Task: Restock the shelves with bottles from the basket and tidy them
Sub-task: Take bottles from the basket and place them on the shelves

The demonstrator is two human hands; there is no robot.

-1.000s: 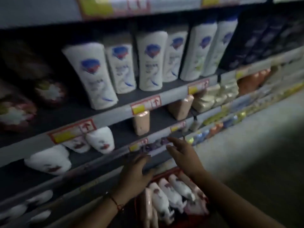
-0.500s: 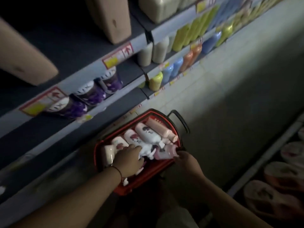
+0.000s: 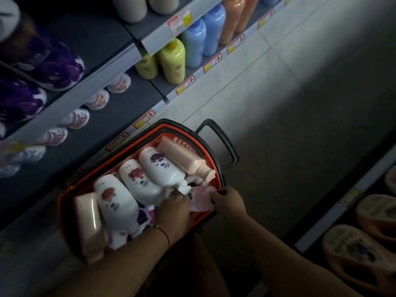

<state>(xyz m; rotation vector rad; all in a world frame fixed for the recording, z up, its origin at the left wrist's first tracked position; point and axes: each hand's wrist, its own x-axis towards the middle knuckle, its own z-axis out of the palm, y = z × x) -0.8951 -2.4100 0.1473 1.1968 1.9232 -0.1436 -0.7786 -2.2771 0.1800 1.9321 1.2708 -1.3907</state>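
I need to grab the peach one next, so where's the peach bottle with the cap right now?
In the head view, the peach bottle lies in the red basket, along its far right side beside the black handle, next to the purple-flower white bottle.

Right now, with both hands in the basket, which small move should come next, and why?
Probably lift the pink bottle out of the red basket: both the left hand and the right hand already touch it, and it lies on top at the near rim.

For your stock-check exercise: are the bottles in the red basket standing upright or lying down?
Lying down. The white bottles and the peach bottle rest on their sides in the red basket, caps pointing toward the hands.
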